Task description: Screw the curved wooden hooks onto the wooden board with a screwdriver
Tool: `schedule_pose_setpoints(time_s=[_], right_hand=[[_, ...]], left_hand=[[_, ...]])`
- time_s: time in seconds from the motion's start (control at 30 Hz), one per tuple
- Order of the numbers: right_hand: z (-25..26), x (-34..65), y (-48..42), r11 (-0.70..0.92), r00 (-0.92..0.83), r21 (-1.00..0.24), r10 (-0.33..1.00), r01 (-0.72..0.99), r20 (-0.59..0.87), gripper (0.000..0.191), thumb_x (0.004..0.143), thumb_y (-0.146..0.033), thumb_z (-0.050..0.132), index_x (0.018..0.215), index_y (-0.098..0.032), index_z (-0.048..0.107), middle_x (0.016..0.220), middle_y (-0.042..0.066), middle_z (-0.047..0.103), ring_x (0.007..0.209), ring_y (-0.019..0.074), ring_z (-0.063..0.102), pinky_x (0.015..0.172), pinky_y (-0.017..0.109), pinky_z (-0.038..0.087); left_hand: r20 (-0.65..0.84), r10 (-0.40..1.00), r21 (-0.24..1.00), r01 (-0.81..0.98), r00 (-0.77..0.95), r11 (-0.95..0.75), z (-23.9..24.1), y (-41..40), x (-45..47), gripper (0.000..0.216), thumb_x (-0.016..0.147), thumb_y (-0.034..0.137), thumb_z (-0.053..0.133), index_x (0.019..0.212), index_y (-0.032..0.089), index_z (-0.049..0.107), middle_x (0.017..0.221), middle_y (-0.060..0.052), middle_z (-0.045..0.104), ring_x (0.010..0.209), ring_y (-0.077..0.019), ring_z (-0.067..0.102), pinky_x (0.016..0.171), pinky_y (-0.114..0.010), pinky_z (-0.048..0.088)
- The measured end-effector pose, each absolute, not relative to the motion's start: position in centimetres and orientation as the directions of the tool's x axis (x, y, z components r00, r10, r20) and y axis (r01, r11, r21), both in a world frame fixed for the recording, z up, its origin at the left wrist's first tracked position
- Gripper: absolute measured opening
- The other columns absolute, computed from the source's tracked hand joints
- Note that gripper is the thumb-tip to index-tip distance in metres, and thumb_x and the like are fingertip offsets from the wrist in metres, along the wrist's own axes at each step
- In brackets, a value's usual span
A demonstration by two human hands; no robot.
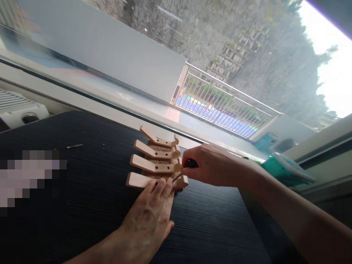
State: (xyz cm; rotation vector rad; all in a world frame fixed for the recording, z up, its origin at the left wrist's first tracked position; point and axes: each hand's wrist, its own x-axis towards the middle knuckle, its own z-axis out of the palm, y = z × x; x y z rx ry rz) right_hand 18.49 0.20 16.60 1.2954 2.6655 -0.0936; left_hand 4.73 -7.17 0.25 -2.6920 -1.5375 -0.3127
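Observation:
A wooden hook rack (166, 167) lies on the dark table, made of several pale curved hooks with dark screw holes or screws along them. My left hand (150, 212) is laid over the nearest hook, its fingers curled down on the wood and holding it in place. In my right hand (205, 165) is a screwdriver (191, 164), its black handle inside my closed fingers. The thin shaft slants down to the nearest hook, close beside my left fingertips. Those fingers hide the exact spot where the tip meets the wood.
On the black wood-grained table (90, 205) lies a small pale screw-like piece (74, 146), with crumbs around it. A pixelated patch covers the left side. Behind runs a window sill (110, 119). A white appliance (23, 110) stands at left, a teal container (286, 169) at right.

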Motion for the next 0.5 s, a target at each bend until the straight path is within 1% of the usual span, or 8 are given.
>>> schedule_pose_setpoints(time_s=[0.07, 0.17, 0.23, 0.3, 0.4, 0.5], right_hand=[[16.8, 18.5, 0.0, 0.628, -0.610, 0.053, 0.771, 0.777, -0.183, 0.015, 0.081, -0.033, 0.057, 0.088, -0.026, 0.069, 0.068, -0.003, 0.065, 0.056, 0.0110, 0.051, 0.053, 0.023, 0.027], [17.3, 18.4, -0.3, 0.660, -0.640, 0.086, 0.747, 0.746, -0.179, 0.022, 0.080, -0.030, 0.060, 0.100, -0.027, 0.067, 0.081, 0.000, 0.069, 0.068, 0.0144, 0.058, 0.057, 0.024, 0.030], [17.6, 18.3, -0.4, 0.680, -0.658, 0.076, 0.728, 0.729, -0.193, 0.021, 0.080, -0.023, 0.059, 0.097, -0.027, 0.069, 0.085, 0.001, 0.069, 0.073, 0.0149, 0.060, 0.059, 0.024, 0.031], [17.6, 18.1, -0.3, 0.690, -0.666, 0.058, 0.714, 0.721, -0.217, 0.022, 0.080, -0.018, 0.057, 0.094, -0.027, 0.071, 0.086, 0.001, 0.069, 0.074, 0.0144, 0.060, 0.061, 0.024, 0.032], [17.3, 18.1, 0.0, 0.705, -0.685, 0.015, 0.693, 0.709, -0.225, 0.022, 0.081, -0.016, 0.055, 0.092, -0.024, 0.071, 0.084, 0.002, 0.069, 0.074, 0.0139, 0.059, 0.061, 0.023, 0.033], [16.8, 18.2, 0.3, 0.720, -0.709, -0.027, 0.674, 0.693, -0.209, 0.019, 0.082, -0.016, 0.053, 0.089, -0.021, 0.070, 0.082, 0.002, 0.069, 0.074, 0.0138, 0.059, 0.062, 0.023, 0.033]], left_hand=[[0.197, 0.843, 0.067, 0.851, 0.501, -0.522, 0.0, -7.1, 4.8, 0.066, 0.087, 0.054, 0.045, 0.137, 0.010, 0.043, 0.147, -0.015, 0.036, 0.136, -0.0294, 0.033, 0.111, -0.042, 0.027], [0.138, 0.849, 0.080, 0.848, 0.511, -0.523, 0.6, -7.1, 4.7, 0.066, 0.087, 0.053, 0.046, 0.137, 0.010, 0.043, 0.146, -0.016, 0.037, 0.136, -0.0300, 0.034, 0.112, -0.043, 0.027], [0.089, 0.857, 0.103, 0.851, 0.507, -0.514, 1.2, -7.1, 4.6, 0.066, 0.088, 0.053, 0.046, 0.138, 0.009, 0.041, 0.147, -0.016, 0.035, 0.137, -0.0306, 0.032, 0.112, -0.044, 0.027], [0.047, 0.859, 0.119, 0.851, 0.510, -0.511, 1.7, -7.0, 4.6, 0.066, 0.089, 0.052, 0.043, 0.139, 0.009, 0.038, 0.148, -0.016, 0.032, 0.138, -0.0308, 0.030, 0.113, -0.044, 0.027], [-0.013, 0.856, 0.107, 0.852, 0.516, -0.512, 2.1, -6.8, 4.6, 0.067, 0.088, 0.052, 0.044, 0.140, 0.012, 0.034, 0.148, -0.014, 0.029, 0.138, -0.0300, 0.030, 0.113, -0.044, 0.029], [-0.035, 0.853, 0.081, 0.852, 0.521, -0.517, 2.0, -6.7, 4.8, 0.069, 0.086, 0.053, 0.047, 0.141, 0.013, 0.033, 0.148, -0.014, 0.028, 0.138, -0.0295, 0.031, 0.112, -0.044, 0.031]])
